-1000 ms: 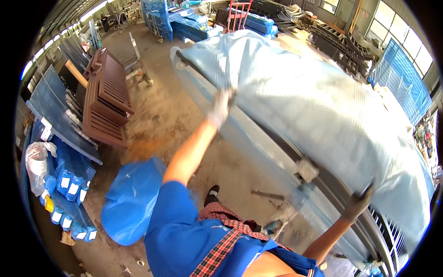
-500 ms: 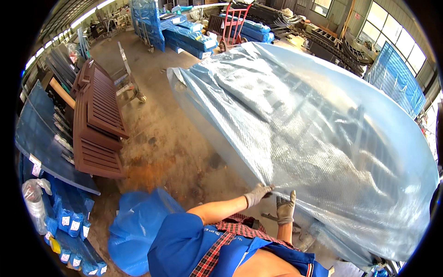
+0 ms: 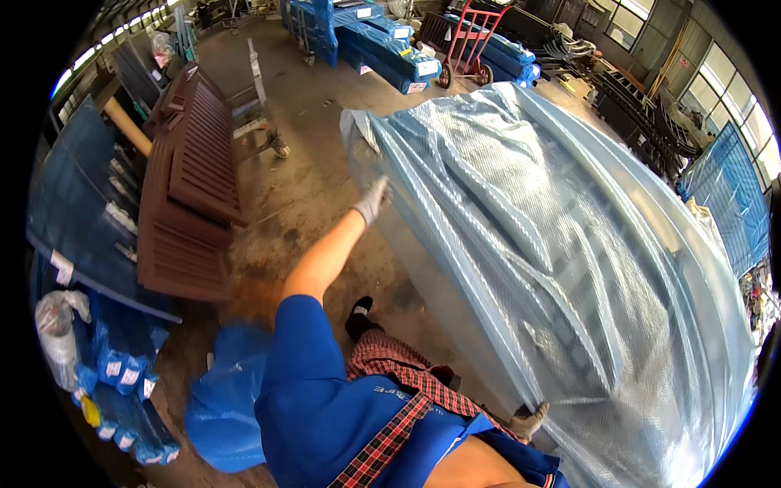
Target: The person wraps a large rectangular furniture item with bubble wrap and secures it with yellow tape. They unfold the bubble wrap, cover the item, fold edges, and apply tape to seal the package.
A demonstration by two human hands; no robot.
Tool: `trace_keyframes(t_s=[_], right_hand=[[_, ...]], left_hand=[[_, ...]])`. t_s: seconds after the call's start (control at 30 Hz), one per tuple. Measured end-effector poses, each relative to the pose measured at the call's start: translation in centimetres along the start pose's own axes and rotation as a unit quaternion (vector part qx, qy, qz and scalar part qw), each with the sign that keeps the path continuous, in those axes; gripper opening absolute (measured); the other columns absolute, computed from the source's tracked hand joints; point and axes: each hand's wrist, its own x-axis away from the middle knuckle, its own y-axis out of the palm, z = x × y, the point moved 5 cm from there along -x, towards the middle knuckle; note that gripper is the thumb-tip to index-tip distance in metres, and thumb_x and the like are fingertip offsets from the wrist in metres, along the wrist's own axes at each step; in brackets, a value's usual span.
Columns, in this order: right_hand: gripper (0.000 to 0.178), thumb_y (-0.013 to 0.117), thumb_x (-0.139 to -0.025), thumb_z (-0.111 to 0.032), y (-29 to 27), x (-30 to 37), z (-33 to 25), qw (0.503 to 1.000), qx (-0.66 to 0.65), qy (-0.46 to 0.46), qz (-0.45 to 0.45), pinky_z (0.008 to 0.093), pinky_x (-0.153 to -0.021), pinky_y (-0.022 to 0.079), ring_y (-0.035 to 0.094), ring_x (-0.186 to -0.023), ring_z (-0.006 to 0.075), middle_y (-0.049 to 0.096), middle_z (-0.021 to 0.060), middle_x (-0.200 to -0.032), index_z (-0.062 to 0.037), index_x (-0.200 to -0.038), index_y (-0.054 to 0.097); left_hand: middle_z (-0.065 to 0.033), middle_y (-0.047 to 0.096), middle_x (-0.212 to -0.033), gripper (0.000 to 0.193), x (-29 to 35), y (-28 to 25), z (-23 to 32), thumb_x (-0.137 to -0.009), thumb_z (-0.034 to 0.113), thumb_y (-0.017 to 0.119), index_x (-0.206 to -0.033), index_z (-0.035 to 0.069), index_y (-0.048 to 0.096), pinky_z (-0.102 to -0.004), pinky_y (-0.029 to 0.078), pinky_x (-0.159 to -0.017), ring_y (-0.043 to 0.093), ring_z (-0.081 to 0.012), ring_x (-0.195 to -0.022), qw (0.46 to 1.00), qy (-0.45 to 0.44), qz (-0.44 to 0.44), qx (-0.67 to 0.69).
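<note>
A large sheet of clear bubble wrap (image 3: pixel 521 244) drapes in long folds over a big piece that shows only dimly beneath it. My right hand (image 3: pixel 529 423), in a grey glove, is closed on the near edge of the sheet beside my waist. Stretched out far ahead, my gloved left hand (image 3: pixel 373 202) is at the left edge of the sheet, just below its far left corner. Its fingers point forward and look apart, slightly blurred; whether they touch the wrap is unclear.
Brown slatted panels (image 3: pixel 191 171) lean on the left, with a wheeled trolley (image 3: pixel 264 106) beyond. Blue film (image 3: pixel 232 398) lies bunched by my left side, near blue-wrapped bundles (image 3: pixel 122 366). A red hand truck (image 3: pixel 472 45) and more wrapped stacks (image 3: pixel 390 53) stand at the back.
My left hand has left the near edge and reached forward along the sheet's left side. My right hand has come nearer and now grips the edge. The folds have shifted and my view has turned.
</note>
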Motion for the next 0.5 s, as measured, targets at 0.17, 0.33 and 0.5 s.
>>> trace_keyframes(t_s=[0.17,0.33,0.5], right_hand=[[0.024,0.072,-0.08,-0.031,1.4,-1.9,3.6,0.998,0.03,0.019,-0.057,0.0274,-0.066,0.054,0.064,-0.076,0.0191,0.07,0.0034,-0.092,-0.0105,-0.093,0.067],[0.031,0.071,-0.076,-0.037,5.1,0.3,7.2,0.992,-0.022,-0.046,0.118,0.031,-0.065,0.053,0.065,-0.076,0.0198,0.07,0.0048,-0.091,-0.0108,-0.092,0.067],[0.026,0.065,-0.08,-0.035,9.4,0.9,4.8,0.998,0.063,-0.022,0.022,0.0303,-0.058,0.052,0.065,-0.069,0.0194,0.07,0.0045,-0.086,-0.0106,-0.088,0.066]], left_hand=[[-0.0036,0.061,-0.098,0.037,-20.7,-8.1,8.8,-0.084,0.046,0.063,-0.106,0.016,0.06,-0.0377,0.052,-0.073,0.059,-0.0181,-0.086,0.991,0.028,0.132,0.014],[-0.0128,0.05,-0.134,0.064,-36.2,-7.8,11.4,-0.087,0.048,0.056,-0.13,0.0,0.05,-0.038,0.038,-0.1,0.048,-0.0222,-0.12,0.992,0.119,0.034,0.014],[-0.0126,0.046,-0.138,0.062,-47.1,-16.5,10.9,-0.092,0.047,0.045,-0.131,-0.001,0.047,-0.0344,0.032,-0.105,0.042,-0.0223,-0.127,0.986,0.074,0.073,-0.127]])
